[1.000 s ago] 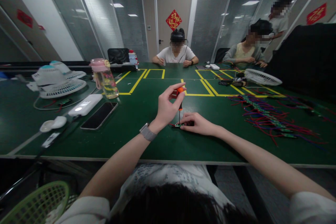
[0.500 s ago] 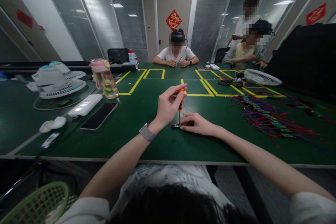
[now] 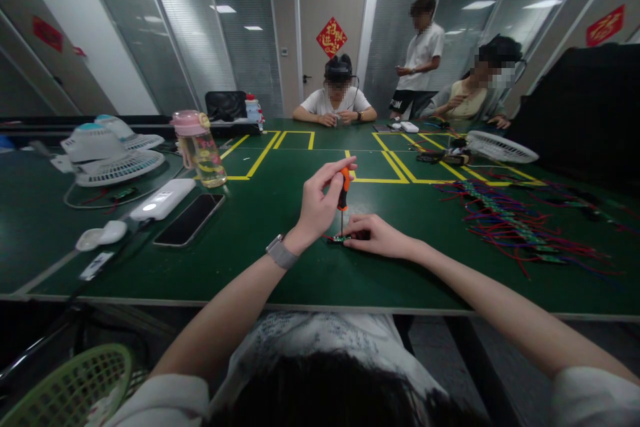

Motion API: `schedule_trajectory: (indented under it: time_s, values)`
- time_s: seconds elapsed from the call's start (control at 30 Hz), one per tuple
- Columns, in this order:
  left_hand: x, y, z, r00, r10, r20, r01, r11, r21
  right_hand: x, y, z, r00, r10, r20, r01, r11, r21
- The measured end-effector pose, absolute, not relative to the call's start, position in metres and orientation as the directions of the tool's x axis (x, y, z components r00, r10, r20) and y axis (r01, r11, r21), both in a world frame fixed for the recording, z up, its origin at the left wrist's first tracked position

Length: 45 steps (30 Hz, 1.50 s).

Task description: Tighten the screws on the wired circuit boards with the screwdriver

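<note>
My left hand (image 3: 321,199) is closed on the orange and black handle of a screwdriver (image 3: 343,190), its index finger reaching over the top. The screwdriver stands upright, its thin shaft running down to a small green circuit board (image 3: 338,239) on the green table. Low over the table, my right hand (image 3: 375,236) pinches the right end of that board. The fingertips partly cover the board, and I cannot make out exactly where the tip meets it.
Many wired circuit boards (image 3: 510,220) lie in a row at the right. To the left are a phone (image 3: 190,221), a white power bank (image 3: 163,200), a drink bottle (image 3: 200,153) and white fans (image 3: 117,163). A green basket (image 3: 75,387) is below the table edge. Co-workers are across the table.
My hands, the screwdriver and the board keep nearly the same place; my left fingers shift slightly around the handle. At the back, a standing person has moved to the left.
</note>
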State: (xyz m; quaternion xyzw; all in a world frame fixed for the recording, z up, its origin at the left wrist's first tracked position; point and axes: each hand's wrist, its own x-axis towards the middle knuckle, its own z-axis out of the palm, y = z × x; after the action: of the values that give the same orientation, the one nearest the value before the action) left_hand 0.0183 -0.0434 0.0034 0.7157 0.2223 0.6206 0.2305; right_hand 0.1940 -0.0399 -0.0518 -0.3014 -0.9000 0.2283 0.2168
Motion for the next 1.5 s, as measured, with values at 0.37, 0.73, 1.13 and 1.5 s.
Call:
schedule_trajectory:
  time_s: [0.37,0.73,1.13,1.5]
  values:
    - [0.0182,-0.0440,0.0039,0.082,0.565,0.821,0.145,-0.822,0.551,0.1942,-0.0392,-0.0534,-0.723,0.638,0.264,0.435,0.718,-0.544]
    - [0.0206,-0.0445,0.0034,0.076,0.572,0.817,0.123,-0.818,0.561,0.1944,-0.0388,-0.0531,-0.729,0.629,0.270,0.428,0.726,-0.538]
    - [0.0181,-0.0443,0.0013,0.090,0.589,0.803,0.015,-0.807,0.590,0.1949,-0.0391,-0.0526,-0.727,0.634,0.265,0.437,0.724,-0.534]
    - [0.0176,-0.0470,0.0040,0.043,0.503,0.863,0.199,-0.851,0.486,0.1951,-0.0383,-0.0540,-0.730,0.627,0.271,0.424,0.728,-0.539]
